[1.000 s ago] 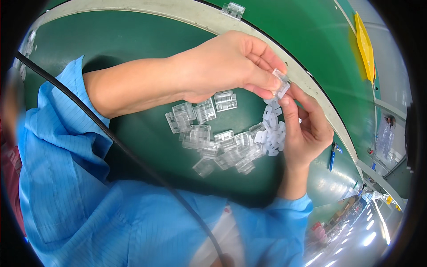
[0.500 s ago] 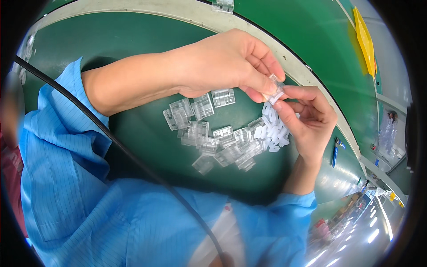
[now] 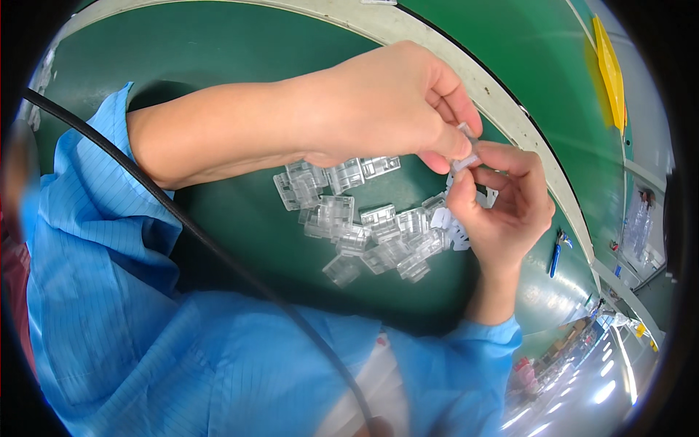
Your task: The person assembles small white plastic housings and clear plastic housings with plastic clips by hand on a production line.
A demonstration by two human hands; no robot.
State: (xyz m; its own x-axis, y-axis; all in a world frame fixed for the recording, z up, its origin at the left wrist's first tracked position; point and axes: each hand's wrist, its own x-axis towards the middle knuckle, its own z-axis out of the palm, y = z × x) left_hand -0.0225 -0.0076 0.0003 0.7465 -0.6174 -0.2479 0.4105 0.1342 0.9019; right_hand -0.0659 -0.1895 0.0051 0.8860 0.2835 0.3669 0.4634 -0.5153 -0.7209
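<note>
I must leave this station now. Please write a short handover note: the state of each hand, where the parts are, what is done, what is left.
Left hand: pinches a small clear plastic part from above.
Right hand: fingertips on the same part from below; several white pieces rest in its palm.
Pile of clear plastic parts: loose on the green table, under the hands.
Done: cannot tell how many.
Left: the pile.

Both hands, left (image 3: 397, 102) and right (image 3: 502, 200), pinch fingertips together

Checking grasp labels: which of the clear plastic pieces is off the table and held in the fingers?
The small clear piece pinched between the left hand and right hand, raised above the green table. The other clear pieces lie loose there.
</note>
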